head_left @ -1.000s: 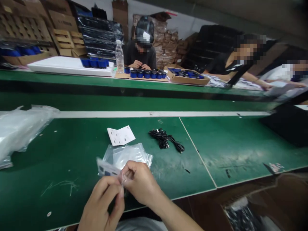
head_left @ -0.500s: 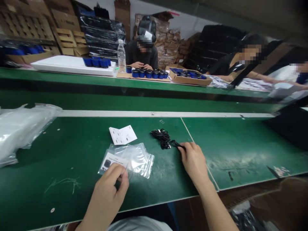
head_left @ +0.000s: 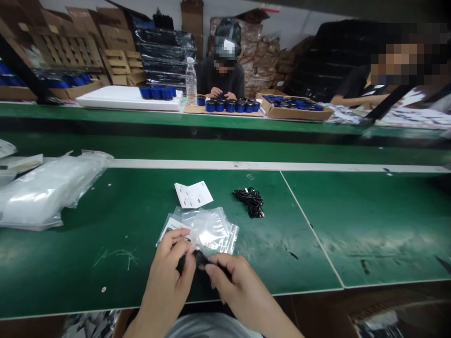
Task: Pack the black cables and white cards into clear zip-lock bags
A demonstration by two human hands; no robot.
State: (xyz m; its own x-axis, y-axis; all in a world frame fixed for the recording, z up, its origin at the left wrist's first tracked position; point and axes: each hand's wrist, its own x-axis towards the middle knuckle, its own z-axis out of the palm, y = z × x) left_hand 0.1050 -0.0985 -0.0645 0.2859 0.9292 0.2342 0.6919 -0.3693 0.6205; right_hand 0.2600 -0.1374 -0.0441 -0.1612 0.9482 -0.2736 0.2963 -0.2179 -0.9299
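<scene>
My right hand [head_left: 234, 277] grips a small bundle of black cable [head_left: 200, 259], held low over the near part of the bench. Close beside it, my left hand [head_left: 172, 260] is closed at the near edge of a clear zip bag [head_left: 169, 231], its fingertips against the end of the cable. A white printed card shows inside that bag, partly covered by my fingers. More clear plastic bags [head_left: 211, 232] lie flat just beyond. Farther back are a folded white leaflet [head_left: 193, 194] and a tangled pile of black cables [head_left: 251, 202].
A stack of clear plastic bags [head_left: 59, 188] lies at the left. Across the bench, a raised green shelf [head_left: 141, 115] carries blue round items [head_left: 230, 106], a water bottle [head_left: 190, 82] and a cardboard tray [head_left: 296, 112]. Two people sit behind it.
My right hand has come left and nearer from the cable pile, bringing a cable bundle to the bag beside my left hand. The view has shifted left.
</scene>
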